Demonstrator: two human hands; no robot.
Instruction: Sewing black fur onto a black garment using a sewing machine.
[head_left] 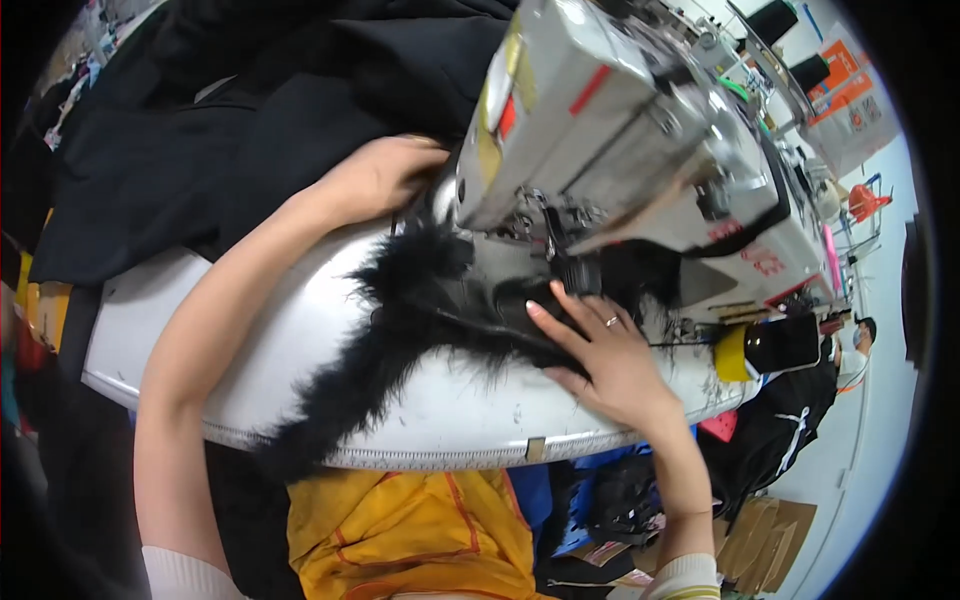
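Note:
A large white sewing machine [600, 130] stands in front of me on a white table. Black fluffy fur trim [375, 340] runs across the tabletop, its loose end hanging over the front edge. Near the needle area, black cloth joined to the fur lies under the machine's head. My right hand [605, 355] lies on that black cloth with its fingers spread and a ring on one. Beyond the fur, my left hand [395, 175] reaches to the machine's left side beside a heap of black fabric [250, 130]; its fingertips are hidden there.
A measuring tape [420, 459] is fixed along the table's front edge [240, 400]. At the right sit a yellow container [735, 355] and a dark phone [783, 343]. Orange cloth [410, 530] covers my lap. Cardboard [770, 535] stands on the floor; another person [855, 350] is far right.

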